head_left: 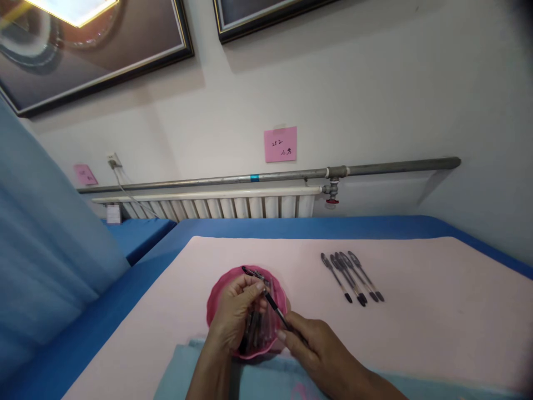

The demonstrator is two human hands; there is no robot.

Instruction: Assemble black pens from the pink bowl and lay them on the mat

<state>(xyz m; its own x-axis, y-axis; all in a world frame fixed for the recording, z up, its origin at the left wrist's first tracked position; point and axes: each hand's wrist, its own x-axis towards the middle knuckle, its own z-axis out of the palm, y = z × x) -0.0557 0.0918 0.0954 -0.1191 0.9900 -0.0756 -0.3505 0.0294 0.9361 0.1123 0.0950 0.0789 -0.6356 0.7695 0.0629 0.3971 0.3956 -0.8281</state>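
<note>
A slim pen [273,303] with black and clear parts slants between my two hands over a pink scalloped basket [213,294]. With thumb and fingertips closed, my left hand [235,308] pinches its upper part. Lower down, my right hand [318,344] grips the other end between thumb and forefinger. A dark tip [246,270] juts out beyond my left fingers; whether it belongs to the same pen I cannot tell. Inside the basket lie several dark and clear pen parts [256,328], partly hidden by my hands.
Several black-capped pens [352,278] lie side by side on the pink tabletop [437,311], right of the basket. A light-blue cloth [179,366] is at the near edge. Behind the blue-edged table stand a white radiator [241,207] and a pipe [395,166]; a blue curtain [45,250] hangs left.
</note>
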